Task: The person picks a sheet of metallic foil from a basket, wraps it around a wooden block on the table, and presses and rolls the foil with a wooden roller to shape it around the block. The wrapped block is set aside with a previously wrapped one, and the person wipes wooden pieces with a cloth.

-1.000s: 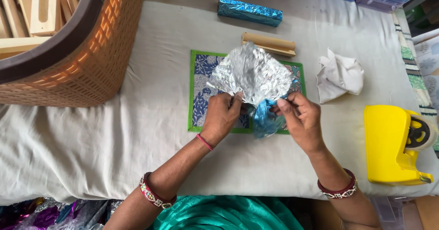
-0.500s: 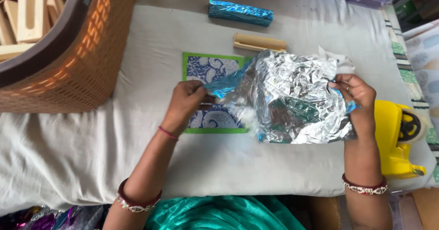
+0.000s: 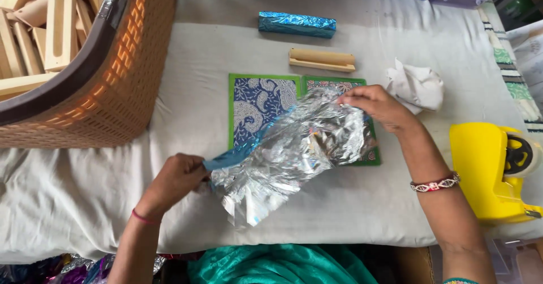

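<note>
Stretching across the middle of the bench, a crinkled sheet of foil (image 3: pixel 294 148) — silver on the upper face, blue at its turned-up edge — is held between both hands. The left hand (image 3: pixel 175 179) is closed on the sheet's lower-left corner, near the front edge of the bench, fingers curled and pinching the blue edge. The right hand (image 3: pixel 378 106) presses its fingertips down on the sheet's upper-right end, fingers bent and gripping the foil against the mat below. The foil runs slantwise from front-left to back-right and hangs slightly loose at its lower middle.

Under the foil lies a green-bordered patterned mat (image 3: pixel 257 106) with blue and white paisley print; its right half is mostly covered. Behind the mat, toward the far edge, sits a plain wooden block (image 3: pixel 322 59), and behind that a block wrapped in blue foil (image 3: pixel 297 24), the two apart. Just right of the right hand lies a crumpled white paper (image 3: pixel 417 86). At the right edge of the bench stands a yellow tape dispenser (image 3: pixel 492 171). The left back corner carries an orange woven basket (image 3: pixel 113 86) with a dark rim, filled with more wooden pieces (image 3: pixel 39 18). A grey-white cloth (image 3: pixel 85 193) covers the bench.
</note>
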